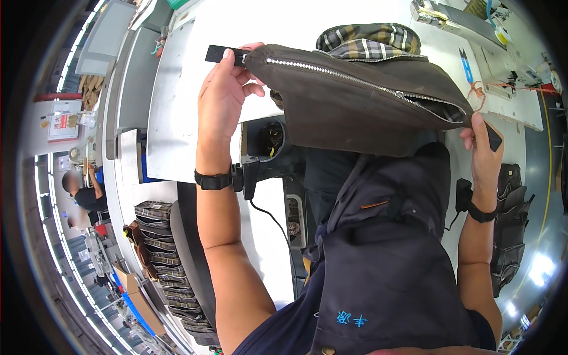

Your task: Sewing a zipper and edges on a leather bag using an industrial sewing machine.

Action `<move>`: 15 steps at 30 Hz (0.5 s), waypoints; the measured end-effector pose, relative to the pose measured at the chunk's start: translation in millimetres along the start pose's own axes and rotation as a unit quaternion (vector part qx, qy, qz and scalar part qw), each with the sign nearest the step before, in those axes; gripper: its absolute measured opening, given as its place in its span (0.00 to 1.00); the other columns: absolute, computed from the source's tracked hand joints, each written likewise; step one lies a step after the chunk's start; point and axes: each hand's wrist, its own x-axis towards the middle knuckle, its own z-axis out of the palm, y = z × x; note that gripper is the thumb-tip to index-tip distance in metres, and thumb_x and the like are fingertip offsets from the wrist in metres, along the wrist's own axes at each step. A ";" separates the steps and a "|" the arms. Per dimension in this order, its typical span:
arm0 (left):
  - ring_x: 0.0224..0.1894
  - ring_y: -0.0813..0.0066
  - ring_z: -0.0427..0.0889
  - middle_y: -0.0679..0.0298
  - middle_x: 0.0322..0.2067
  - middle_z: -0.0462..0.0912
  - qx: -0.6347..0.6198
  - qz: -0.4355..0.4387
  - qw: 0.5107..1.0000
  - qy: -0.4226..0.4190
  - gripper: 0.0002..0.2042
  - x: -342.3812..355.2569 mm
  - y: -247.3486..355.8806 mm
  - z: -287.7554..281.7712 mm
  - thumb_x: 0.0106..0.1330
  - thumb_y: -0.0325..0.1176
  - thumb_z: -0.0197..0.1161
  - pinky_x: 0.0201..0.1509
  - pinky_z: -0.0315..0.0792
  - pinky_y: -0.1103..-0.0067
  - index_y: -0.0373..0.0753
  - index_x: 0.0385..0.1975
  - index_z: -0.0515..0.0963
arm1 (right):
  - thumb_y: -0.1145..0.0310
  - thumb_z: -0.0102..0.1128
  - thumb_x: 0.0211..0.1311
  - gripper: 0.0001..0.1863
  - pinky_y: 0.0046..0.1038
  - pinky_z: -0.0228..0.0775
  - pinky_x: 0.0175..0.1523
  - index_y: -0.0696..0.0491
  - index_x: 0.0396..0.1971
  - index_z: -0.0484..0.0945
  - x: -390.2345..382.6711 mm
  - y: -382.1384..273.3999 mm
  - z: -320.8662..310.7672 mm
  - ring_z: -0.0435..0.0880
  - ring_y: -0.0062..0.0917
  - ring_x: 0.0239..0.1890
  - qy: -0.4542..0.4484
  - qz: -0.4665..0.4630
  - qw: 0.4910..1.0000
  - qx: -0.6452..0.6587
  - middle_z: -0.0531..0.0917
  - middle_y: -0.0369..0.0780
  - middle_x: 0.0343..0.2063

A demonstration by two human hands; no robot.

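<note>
A dark brown fabric bag (337, 106) is stretched out in front of me between my two hands. A silver zipper (331, 71) runs along its upper part and gapes open near the right end. My left hand (222, 97) pinches the bag's left corner, where a black tab (215, 54) sticks out between thumb and fingers. At the right corner, my right hand (484, 142) is closed on the bag's end beside another black tab (493, 137). Just behind the bag, a plaid-lined piece (370, 36) with a zipper edge shows, its lower part hidden.
Blue-handled snips (465, 65) lie on the white table (177, 124) at the right, near orange cord (478, 92). Machine parts (441, 23) stand at far right. A row of plaid-lined pieces (168, 266) is at my left, dark pieces (509, 231) at my right. A person (89, 195) sits far left.
</note>
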 end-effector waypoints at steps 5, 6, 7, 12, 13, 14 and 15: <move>0.37 0.74 0.80 0.56 0.44 0.86 0.000 0.002 1.000 0.000 0.25 -2.2 -4.6 -3.7 0.82 0.45 0.45 0.36 0.76 0.77 0.27 0.56 0.78 | 0.56 0.60 0.75 0.22 0.21 0.63 0.32 0.60 0.27 0.83 0.6 6.9 -4.6 0.73 0.16 0.24 -0.019 0.010 1.000 0.005 0.82 0.37 0.21; 0.37 0.75 0.80 0.56 0.45 0.86 0.007 0.006 1.000 -0.009 0.25 -2.5 -5.0 -4.5 0.82 0.45 0.44 0.36 0.76 0.77 0.27 0.56 0.78 | 0.56 0.60 0.75 0.22 0.21 0.63 0.32 0.60 0.27 0.83 0.9 8.7 -5.6 0.73 0.16 0.24 -0.022 0.011 1.000 0.003 0.82 0.37 0.21; 0.37 0.75 0.80 0.56 0.45 0.86 0.005 0.001 1.000 -0.005 0.25 -2.8 -5.4 -5.3 0.82 0.45 0.44 0.36 0.76 0.77 0.27 0.56 0.78 | 0.57 0.60 0.75 0.18 0.21 0.63 0.31 0.58 0.32 0.83 1.4 10.6 -6.0 0.74 0.16 0.24 -0.031 0.006 0.999 0.009 0.82 0.37 0.23; 0.35 0.77 0.83 0.56 0.49 0.86 -0.001 0.030 0.999 0.041 0.15 -3.9 -9.8 -9.3 0.79 0.36 0.56 0.35 0.79 0.79 0.29 0.53 0.80 | 0.60 0.60 0.75 0.14 0.21 0.62 0.30 0.57 0.39 0.82 0.4 12.9 -5.1 0.74 0.17 0.24 -0.044 0.002 0.999 0.024 0.82 0.37 0.25; 0.35 0.77 0.83 0.56 0.49 0.86 -0.005 0.031 0.999 0.043 0.15 -4.4 -11.0 -10.7 0.79 0.36 0.56 0.35 0.79 0.79 0.29 0.53 0.80 | 0.58 0.60 0.76 0.17 0.21 0.63 0.31 0.58 0.34 0.82 0.0 11.7 -4.2 0.74 0.17 0.24 -0.032 0.005 0.999 0.023 0.83 0.38 0.24; 0.35 0.77 0.83 0.56 0.50 0.86 -0.005 0.037 0.998 0.041 0.13 -4.9 -12.3 -12.3 0.77 0.33 0.58 0.36 0.79 0.79 0.30 0.51 0.81 | 0.56 0.60 0.76 0.22 0.21 0.64 0.32 0.60 0.28 0.83 -0.3 10.1 -2.9 0.74 0.16 0.24 -0.021 0.009 1.000 0.022 0.83 0.39 0.23; 0.35 0.77 0.84 0.56 0.52 0.85 -0.006 0.043 0.998 0.040 0.11 -5.5 -13.4 -13.9 0.75 0.31 0.61 0.36 0.80 0.79 0.31 0.50 0.81 | 0.56 0.60 0.76 0.22 0.21 0.64 0.32 0.60 0.28 0.83 -0.3 8.4 -1.5 0.74 0.16 0.24 -0.021 0.009 0.999 0.022 0.83 0.39 0.23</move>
